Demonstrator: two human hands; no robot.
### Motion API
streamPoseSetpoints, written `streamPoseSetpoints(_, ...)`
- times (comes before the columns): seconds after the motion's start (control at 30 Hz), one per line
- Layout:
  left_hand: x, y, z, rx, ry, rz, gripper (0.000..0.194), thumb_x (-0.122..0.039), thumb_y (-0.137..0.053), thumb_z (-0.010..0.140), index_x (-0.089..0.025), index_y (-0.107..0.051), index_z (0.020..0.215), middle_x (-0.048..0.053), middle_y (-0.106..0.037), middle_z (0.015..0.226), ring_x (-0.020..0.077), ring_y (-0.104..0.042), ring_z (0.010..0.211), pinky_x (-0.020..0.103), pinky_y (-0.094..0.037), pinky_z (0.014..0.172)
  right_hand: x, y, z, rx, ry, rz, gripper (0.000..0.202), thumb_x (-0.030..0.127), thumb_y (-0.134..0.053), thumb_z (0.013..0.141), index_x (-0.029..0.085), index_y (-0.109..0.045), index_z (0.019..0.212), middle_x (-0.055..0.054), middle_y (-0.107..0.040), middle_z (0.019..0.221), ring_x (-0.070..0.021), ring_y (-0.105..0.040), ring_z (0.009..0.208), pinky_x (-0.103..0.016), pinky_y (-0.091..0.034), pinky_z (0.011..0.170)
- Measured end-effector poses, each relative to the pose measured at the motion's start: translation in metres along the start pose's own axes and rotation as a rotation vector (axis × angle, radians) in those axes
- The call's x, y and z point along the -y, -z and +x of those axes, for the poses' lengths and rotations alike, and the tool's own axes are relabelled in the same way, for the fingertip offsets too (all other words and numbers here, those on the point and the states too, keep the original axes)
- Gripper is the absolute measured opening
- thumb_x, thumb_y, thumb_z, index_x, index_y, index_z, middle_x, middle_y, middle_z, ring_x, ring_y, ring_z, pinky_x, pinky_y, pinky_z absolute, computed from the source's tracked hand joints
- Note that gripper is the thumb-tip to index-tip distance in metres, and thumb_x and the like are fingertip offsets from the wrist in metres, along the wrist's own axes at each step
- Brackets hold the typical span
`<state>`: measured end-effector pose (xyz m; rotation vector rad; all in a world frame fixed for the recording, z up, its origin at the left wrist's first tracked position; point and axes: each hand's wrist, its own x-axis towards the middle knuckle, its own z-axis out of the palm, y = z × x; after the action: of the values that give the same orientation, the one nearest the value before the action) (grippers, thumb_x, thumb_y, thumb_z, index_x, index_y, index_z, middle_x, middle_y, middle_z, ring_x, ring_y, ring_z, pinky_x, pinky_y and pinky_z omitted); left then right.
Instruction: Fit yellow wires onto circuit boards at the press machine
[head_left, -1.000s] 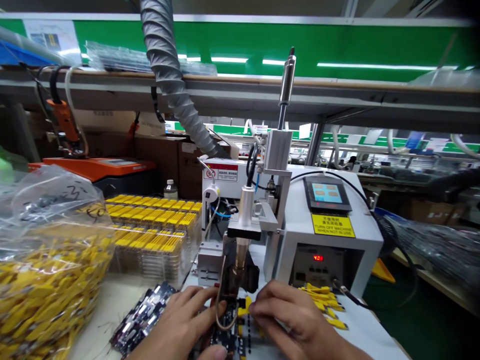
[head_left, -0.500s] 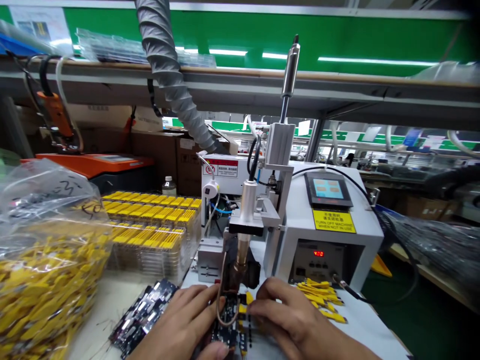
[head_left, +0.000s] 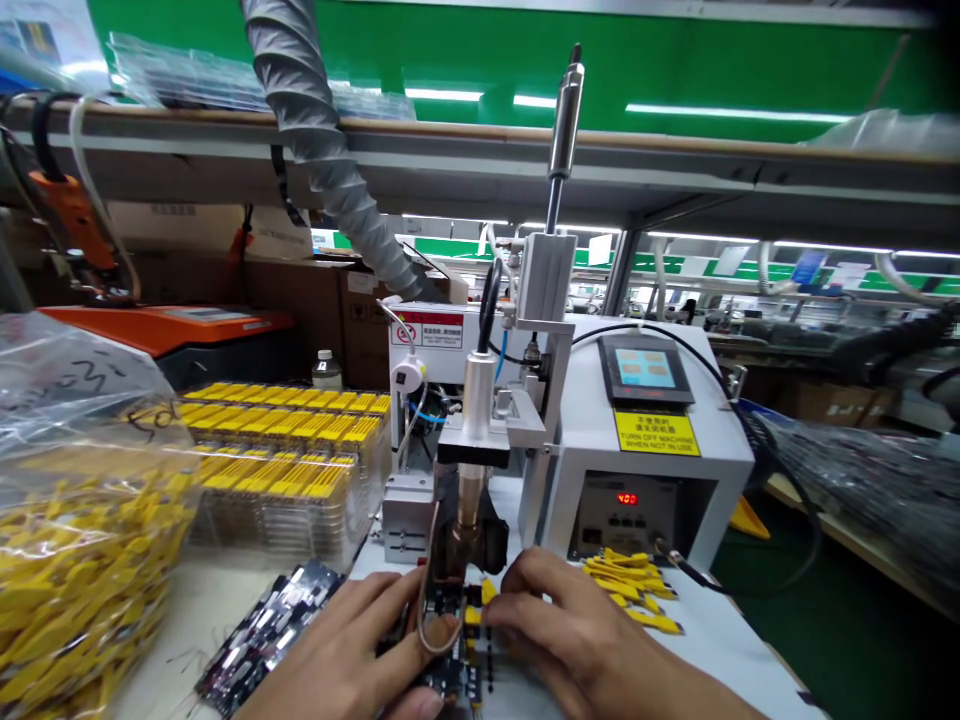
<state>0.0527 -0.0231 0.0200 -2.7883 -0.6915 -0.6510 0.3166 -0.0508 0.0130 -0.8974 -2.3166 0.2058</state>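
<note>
In the head view, the left hand [head_left: 352,640] lies from the near left over a dark circuit board [head_left: 454,670], its fingers stretched forward and close together, the thumb apart on the near side; they seem to press the board steady, though whether they grip its edge I cannot tell. The right hand [head_left: 581,640] comes in from the near right, fingers bent, their tips apparently closed on a small yellow tab [head_left: 489,590] at the board's right edge, probably to keep it lined up; the thumb is mostly hidden. The board sits at the near middle, below the metal nozzle [head_left: 470,500] of a white machine [head_left: 544,275], and a thin bent tube [head_left: 426,580] loops over it. The pile of boards [head_left: 270,630] lies just left of the left hand, and the loose yellow tabs [head_left: 626,580] lie right of the right hand, each seemingly placed within easy reach of the hand beside it. Farther left stand a clear bag [head_left: 90,560] full of yellow pieces and clear trays [head_left: 277,420] with yellow pieces in rows. The board looks dark, nearly black, with small pale parts and more yellow along its right side; fingers and tube cover much of it. The tab is bright yellow, only its end showing.
</note>
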Motion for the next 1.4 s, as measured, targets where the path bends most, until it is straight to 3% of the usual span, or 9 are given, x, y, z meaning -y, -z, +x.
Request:
streamPoseSetpoints(0.23, 0.005, -0.009, -0.003, -0.150, 0.063, -0.102, 0.050, -0.045, -0.064, 0.089, -0.025, -0.059, 0.134, 0.007, -0.072, 0.124, 0.0281, -0.073, 0.103, 0.038, -0.062, 0.086, -0.002, 0.000, 0.002, -0.065, 0.088, -0.041, 0.028, 0.014, -0.046, 0.097, 0.012, -0.071, 0.110, -0.014, -0.063, 0.088, -0.0229, -0.060, 0.077, -0.031, -0.053, 0.065)
streamPoseSetpoints(0.57, 0.000, -0.002, -0.005, -0.133, 0.040, -0.053, 0.039, -0.045, -0.061, 0.091, -0.021, -0.068, 0.122, 0.009, -0.073, 0.121, 0.0276, -0.073, 0.102, 0.035, -0.062, 0.086, 0.003, 0.001, 0.002, -0.053, 0.072, -0.054, 0.030, 0.013, -0.044, 0.096, 0.011, -0.071, 0.109, -0.015, -0.063, 0.089, -0.0240, -0.061, 0.080, -0.033, -0.055, 0.067)
streamPoseSetpoints(0.83, -0.004, 0.000, -0.007, -0.146, 0.094, -0.138, 0.049, -0.036, -0.061, 0.091, -0.030, -0.054, 0.139, 0.004, -0.068, 0.131, 0.0264, -0.068, 0.112, 0.037, -0.057, 0.095, -0.001, 0.001, 0.002, -0.027, 0.055, -0.075, 0.030, 0.011, -0.044, 0.094, 0.013, -0.070, 0.108, -0.014, -0.062, 0.089, -0.0226, -0.061, 0.079, -0.031, -0.054, 0.066)
streamPoseSetpoints(1.07, -0.002, 0.000, -0.002, -0.121, 0.083, -0.105, 0.047, -0.035, -0.063, 0.090, -0.022, -0.057, 0.135, 0.008, -0.069, 0.129, 0.0284, -0.068, 0.113, 0.039, -0.058, 0.094, 0.004, 0.003, 0.003, -0.045, 0.078, -0.076, 0.030, 0.010, -0.043, 0.091, 0.012, -0.071, 0.102, -0.013, -0.062, 0.085, -0.0220, -0.060, 0.075, -0.030, -0.052, 0.061)
streamPoseSetpoints(1.4, -0.002, 0.004, -0.005, -0.122, 0.107, -0.138, 0.048, -0.038, -0.064, 0.087, -0.025, -0.059, 0.133, 0.007, -0.071, 0.126, 0.0275, -0.070, 0.110, 0.039, -0.058, 0.093, 0.002, 0.002, 0.003, -0.030, 0.067, -0.074, 0.031, 0.009, -0.042, 0.092, 0.011, -0.070, 0.103, -0.013, -0.061, 0.086, -0.0217, -0.059, 0.075, -0.030, -0.052, 0.062)
